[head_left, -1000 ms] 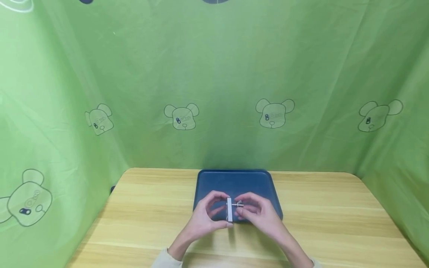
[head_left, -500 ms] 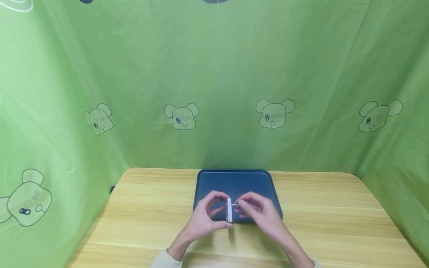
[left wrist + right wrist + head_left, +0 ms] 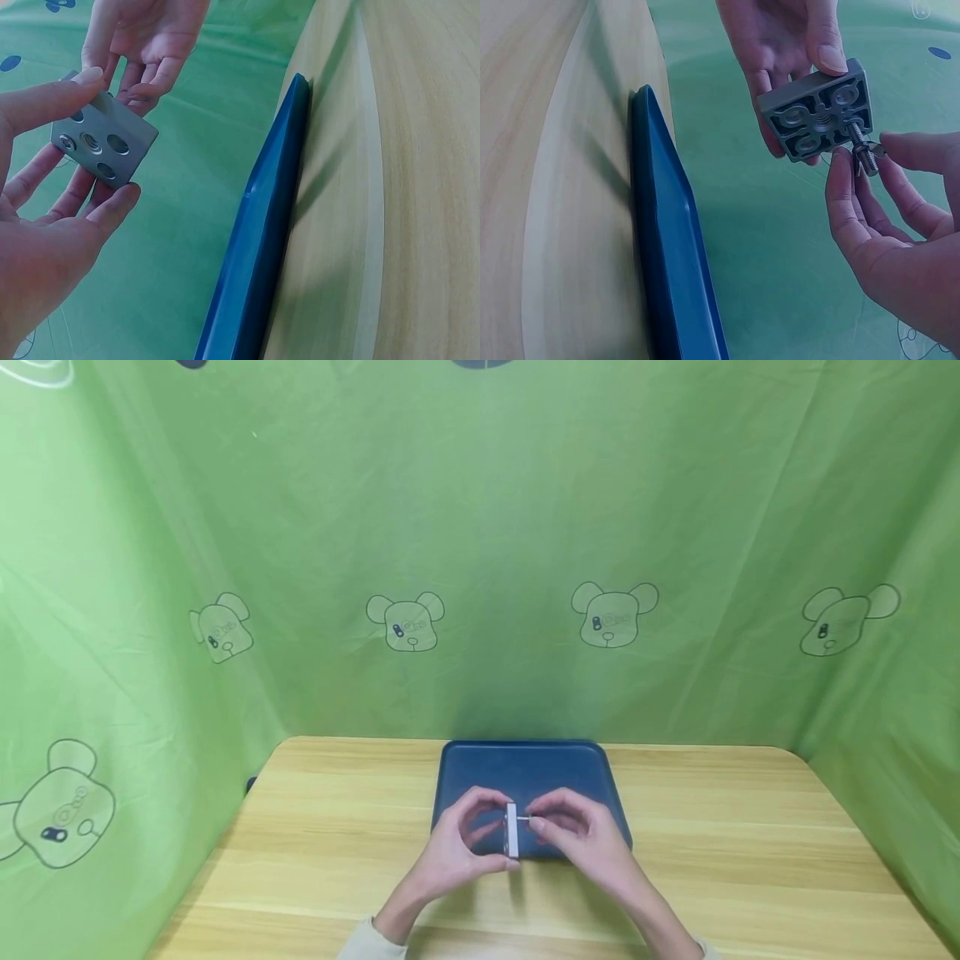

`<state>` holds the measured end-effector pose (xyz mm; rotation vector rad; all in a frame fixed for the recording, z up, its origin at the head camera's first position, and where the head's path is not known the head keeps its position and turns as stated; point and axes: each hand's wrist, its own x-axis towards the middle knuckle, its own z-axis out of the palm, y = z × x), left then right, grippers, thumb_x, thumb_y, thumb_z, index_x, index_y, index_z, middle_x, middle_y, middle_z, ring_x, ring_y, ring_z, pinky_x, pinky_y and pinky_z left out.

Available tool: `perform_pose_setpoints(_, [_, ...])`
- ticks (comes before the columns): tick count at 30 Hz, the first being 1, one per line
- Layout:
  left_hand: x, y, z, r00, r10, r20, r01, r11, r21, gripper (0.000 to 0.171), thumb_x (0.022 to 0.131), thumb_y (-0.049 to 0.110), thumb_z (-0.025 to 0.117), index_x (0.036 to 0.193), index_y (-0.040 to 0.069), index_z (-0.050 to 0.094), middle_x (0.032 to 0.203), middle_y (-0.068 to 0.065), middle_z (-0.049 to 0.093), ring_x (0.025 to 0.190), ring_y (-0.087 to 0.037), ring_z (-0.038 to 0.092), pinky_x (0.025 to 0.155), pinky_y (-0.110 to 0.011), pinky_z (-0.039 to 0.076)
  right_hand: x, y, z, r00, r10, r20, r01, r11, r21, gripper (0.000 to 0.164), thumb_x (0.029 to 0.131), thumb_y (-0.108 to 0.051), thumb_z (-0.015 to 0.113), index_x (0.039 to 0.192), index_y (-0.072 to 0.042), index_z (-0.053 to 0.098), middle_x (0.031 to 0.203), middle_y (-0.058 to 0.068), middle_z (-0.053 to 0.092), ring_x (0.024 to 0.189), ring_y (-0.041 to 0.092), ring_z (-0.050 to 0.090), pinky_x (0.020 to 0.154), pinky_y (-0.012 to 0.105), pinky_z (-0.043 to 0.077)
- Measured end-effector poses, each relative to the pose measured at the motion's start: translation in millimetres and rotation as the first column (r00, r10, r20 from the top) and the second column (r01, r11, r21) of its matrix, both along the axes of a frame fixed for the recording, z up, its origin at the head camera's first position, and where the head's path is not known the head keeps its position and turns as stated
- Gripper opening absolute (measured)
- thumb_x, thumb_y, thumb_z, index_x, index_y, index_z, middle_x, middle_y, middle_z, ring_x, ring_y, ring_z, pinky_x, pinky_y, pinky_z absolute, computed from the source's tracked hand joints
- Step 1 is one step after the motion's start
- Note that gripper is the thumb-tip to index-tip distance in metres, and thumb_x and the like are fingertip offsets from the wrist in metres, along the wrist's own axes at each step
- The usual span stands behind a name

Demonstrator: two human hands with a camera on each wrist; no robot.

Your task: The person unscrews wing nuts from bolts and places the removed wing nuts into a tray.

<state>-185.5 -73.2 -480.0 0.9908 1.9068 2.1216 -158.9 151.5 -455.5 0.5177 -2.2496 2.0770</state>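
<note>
A small square metal plate (image 3: 512, 831) stands on edge in the air above the tray's near side. My left hand (image 3: 459, 847) grips it by opposite edges, thumb on the near one. The left wrist view shows its flat face (image 3: 112, 120) with several round holes and a screw head (image 3: 67, 142) in one corner hole. In the right wrist view, the ribbed back faces my right hand (image 3: 900, 240), and a threaded bolt (image 3: 856, 133) sticks out of a corner hole. My right thumb and fingers pinch a wing nut (image 3: 877, 150) on that bolt, partly hiding it.
A blue tray (image 3: 525, 768) with a low rim lies on the wood-grain table (image 3: 337, 843), under and beyond the hands. Green curtain (image 3: 480, 527) printed with bear heads surrounds the table at the back and both sides.
A second ago the wing nut showed between my spread right fingers. The right thumb came across it, and thumb and fingers now cover it in the head view. The left hand and plate stayed almost still.
</note>
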Motion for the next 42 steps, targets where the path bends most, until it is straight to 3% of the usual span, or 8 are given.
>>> perform_pose_setpoints(10, [0.1,-0.1,0.7,1.000,0.001,-0.012,-0.001,1.000,-0.003,0.070,0.069,-0.015,0.084,0.130,0.002,0.056,0.133,-0.021,0.053,0.129,-0.031,0.054,0.116,-0.043,0.045,0.0,0.8,0.5,1.000,-0.007,-0.001,0.007,1.000,0.027,0.029,0.089,-0.003,0.078,0.115,0.000,0.067,0.119,0.031,0.064,0.102,0.026,0.072,0.088,0.037,0.064])
perform_pose_setpoints(15, [-0.9,-0.1,0.4,1.000,0.004,-0.013,-0.004,1.000,-0.006,0.070,0.068,-0.015,0.084,0.130,0.003,0.056,0.133,-0.020,0.053,0.129,-0.030,0.055,0.116,-0.042,0.045,-0.2,0.3,1.8,1.000,-0.008,0.006,0.008,0.999,0.039,0.032,0.087,-0.003,0.079,0.117,0.000,0.067,0.122,0.026,0.065,0.101,0.024,0.072,0.089,0.036,0.064])
perform_pose_setpoints(29, [0.1,-0.2,1.4,1.000,0.000,-0.004,0.000,1.000,-0.001,0.070,0.068,-0.016,0.084,0.130,0.003,0.056,0.133,-0.022,0.053,0.130,-0.031,0.054,0.116,-0.044,0.044,0.5,-0.8,0.8,1.000,0.005,0.011,-0.005,1.000,0.028,0.037,0.087,0.002,0.077,0.120,0.009,0.063,0.118,0.028,0.066,0.101,0.038,0.071,0.087,0.035,0.065])
perform_pose_setpoints(38, [0.5,0.5,0.3,1.000,0.001,-0.010,-0.001,1.000,0.001,0.069,0.069,-0.014,0.084,0.130,0.004,0.056,0.132,-0.018,0.054,0.130,-0.029,0.054,0.115,-0.042,0.045,1.3,-2.0,0.1,1.000,-0.010,0.003,0.010,0.998,0.060,0.027,0.089,-0.005,0.079,0.112,0.003,0.068,0.112,0.022,0.069,0.099,0.027,0.073,0.085,0.033,0.065])
perform_pose_setpoints(42, [0.8,0.9,0.4,1.000,0.002,-0.014,-0.002,1.000,0.000,0.068,0.070,-0.014,0.084,0.130,0.004,0.057,0.132,-0.018,0.054,0.129,-0.030,0.054,0.115,-0.042,0.045,0.3,-1.8,-0.3,0.999,0.015,-0.036,-0.014,0.999,0.037,0.020,0.095,-0.006,0.072,0.110,0.006,0.068,0.109,0.026,0.069,0.096,0.024,0.073,0.083,0.041,0.066])
